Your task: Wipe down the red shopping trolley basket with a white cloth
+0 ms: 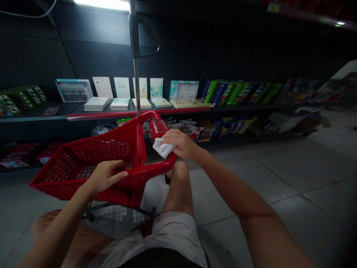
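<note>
A red plastic shopping cart [111, 149] stands before me, its basket pointing left. My left hand [107, 174] grips the near side rim of the basket, thumb along the top and fingers curled over the inner side. With my right hand [181, 143] I press a folded white cloth [164, 147] against the cart's handle [164, 163], near its corner. The cloth shows past my fingertips, just below the red panel [158, 128] in the middle of the handle. A metal pole [136, 83] with a dark grip rises behind the handle.
A dark shelf [134, 115] runs behind the cart, with stacked white books [119, 104], pen sets [74, 90] and green and blue packages [237, 93]. Snack bags [192, 132] fill the lower shelf. Pale floor tiles [279, 178] stretch to the right. My knees flank the cart's near end.
</note>
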Available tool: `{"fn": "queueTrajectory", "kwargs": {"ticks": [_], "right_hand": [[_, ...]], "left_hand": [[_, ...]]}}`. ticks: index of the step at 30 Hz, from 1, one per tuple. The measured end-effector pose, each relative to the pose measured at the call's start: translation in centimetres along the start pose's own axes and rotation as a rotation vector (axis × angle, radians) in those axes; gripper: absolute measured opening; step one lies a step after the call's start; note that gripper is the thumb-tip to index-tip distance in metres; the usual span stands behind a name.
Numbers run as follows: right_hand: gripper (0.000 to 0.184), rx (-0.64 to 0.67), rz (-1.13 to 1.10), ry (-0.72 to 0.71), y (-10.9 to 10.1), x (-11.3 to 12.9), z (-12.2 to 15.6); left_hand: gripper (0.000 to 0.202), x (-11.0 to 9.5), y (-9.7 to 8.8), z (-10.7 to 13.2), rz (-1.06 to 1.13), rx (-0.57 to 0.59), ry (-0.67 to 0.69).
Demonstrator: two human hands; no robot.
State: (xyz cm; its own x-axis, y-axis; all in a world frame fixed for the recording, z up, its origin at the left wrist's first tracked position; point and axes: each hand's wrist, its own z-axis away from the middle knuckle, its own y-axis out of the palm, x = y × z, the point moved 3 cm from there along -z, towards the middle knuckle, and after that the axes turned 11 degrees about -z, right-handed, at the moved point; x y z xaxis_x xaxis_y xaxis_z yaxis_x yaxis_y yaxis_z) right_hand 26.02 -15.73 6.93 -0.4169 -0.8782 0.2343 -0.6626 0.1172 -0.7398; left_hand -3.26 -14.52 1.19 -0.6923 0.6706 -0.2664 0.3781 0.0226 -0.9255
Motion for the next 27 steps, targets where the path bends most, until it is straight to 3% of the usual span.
{"fn": "queueTrajectory", "kwargs": {"ticks": [2,4,5,7,10,13,15,18,21,23,27], "right_hand": [[0.036,-0.196,0.109,0.125,-0.9,-1.9,-0.4],[0.038,-0.343,0.145,0.194,-1.3,-3.0,-0.9],[0.039,-0.33,0.124,0.187,-1.2,-3.4,-1.3],[0.04,-0.171,0.043,0.14,-0.4,-4.1,-2.2],[0.039,-0.016,-0.031,0.159,0.4,-7.2,-3.5],[0.039,-0.068,-0.06,0.264,0.3,-11.5,-4.5],[0.041,-0.131,-0.093,0.328,0.3,-13.1,-4.6],[0.038,-0.177,-0.153,0.311,0.3,-11.4,-3.4],[0.033,-0.069,-0.251,0.184,0.1,-7.1,-1.5],[0.032,-0.008,-0.275,0.141,-0.2,-5.5,-0.7],[0.034,-0.026,-0.165,0.195,-0.7,-7.3,-1.4]], "left_hand": [[0.042,-2.3,-0.9,-0.3,-0.075,-0.124,0.021],[0.042,-5.7,-1.0,-1.1,-0.144,-0.168,0.072],[0.042,-7.6,-0.7,-1.7,-0.167,-0.137,0.133],[0.046,-11.0,0.2,-2.9,-0.211,-0.101,0.202],[0.045,-13.5,1.8,-4.3,-0.276,-0.083,0.194],[0.042,-13.4,2.6,-4.8,-0.306,-0.145,0.201],[0.041,-12.8,2.7,-4.6,-0.307,-0.171,0.224],[0.038,-12.0,2.3,-4.0,-0.301,-0.187,0.254],[0.036,-11.4,1.8,-3.5,-0.3,-0.205,0.284],[0.036,-11.1,1.6,-3.3,-0.306,-0.215,0.298],[0.035,-10.7,1.2,-2.7,-0.289,-0.212,0.343]]}}
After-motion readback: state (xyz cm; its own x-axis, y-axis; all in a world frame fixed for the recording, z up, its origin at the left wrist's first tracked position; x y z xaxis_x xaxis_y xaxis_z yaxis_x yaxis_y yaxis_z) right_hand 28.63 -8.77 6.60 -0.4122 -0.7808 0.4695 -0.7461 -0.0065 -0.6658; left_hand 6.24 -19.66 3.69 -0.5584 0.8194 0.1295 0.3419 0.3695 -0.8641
